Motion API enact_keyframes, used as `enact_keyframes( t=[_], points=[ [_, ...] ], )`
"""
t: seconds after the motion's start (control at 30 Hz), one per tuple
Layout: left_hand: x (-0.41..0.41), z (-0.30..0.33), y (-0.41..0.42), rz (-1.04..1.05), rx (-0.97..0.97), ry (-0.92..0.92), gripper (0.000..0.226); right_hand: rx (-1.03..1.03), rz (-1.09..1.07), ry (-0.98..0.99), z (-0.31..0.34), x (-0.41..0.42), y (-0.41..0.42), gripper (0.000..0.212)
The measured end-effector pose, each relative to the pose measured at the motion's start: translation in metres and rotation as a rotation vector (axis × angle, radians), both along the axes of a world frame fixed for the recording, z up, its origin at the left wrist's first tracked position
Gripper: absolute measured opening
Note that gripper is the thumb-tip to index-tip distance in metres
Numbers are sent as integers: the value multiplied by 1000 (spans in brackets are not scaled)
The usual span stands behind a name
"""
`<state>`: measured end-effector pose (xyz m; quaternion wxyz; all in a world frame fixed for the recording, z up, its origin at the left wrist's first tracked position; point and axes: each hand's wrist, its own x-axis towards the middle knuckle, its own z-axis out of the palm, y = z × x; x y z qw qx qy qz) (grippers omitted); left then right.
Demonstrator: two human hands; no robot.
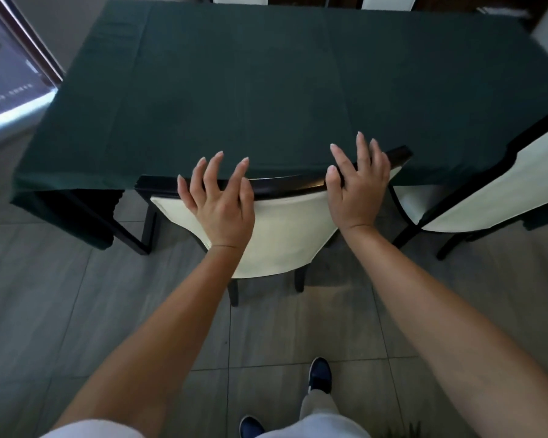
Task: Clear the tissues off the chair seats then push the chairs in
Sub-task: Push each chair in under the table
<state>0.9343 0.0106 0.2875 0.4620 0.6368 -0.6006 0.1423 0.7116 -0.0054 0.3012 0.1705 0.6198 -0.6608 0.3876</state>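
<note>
A chair with a cream back and a black frame [285, 222] stands straight ahead, pushed in under the table; its seat is hidden. My left hand [220, 200] and my right hand [356, 188] are over its top rail, fingers spread and straight. Whether the palms touch the rail cannot be told. A second cream chair [494, 197] stands at the right, angled, its back against the table edge. No tissue is visible.
The table carries a dark green cloth [266, 90] that hangs over the near edge. Two more chair backs [386, 0] show at the far side. Grey floor tiles lie below, with my feet [320, 374] near the bottom. A window frame [23, 42] is at the left.
</note>
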Motion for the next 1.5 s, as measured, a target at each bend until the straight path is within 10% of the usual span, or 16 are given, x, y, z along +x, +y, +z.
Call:
enact_keyframes(
  t=[1.5],
  points=[
    [42, -8, -158, -38, 144, -99, 35, -18, -11, 4, -16, 26, -140, 36]
  ],
)
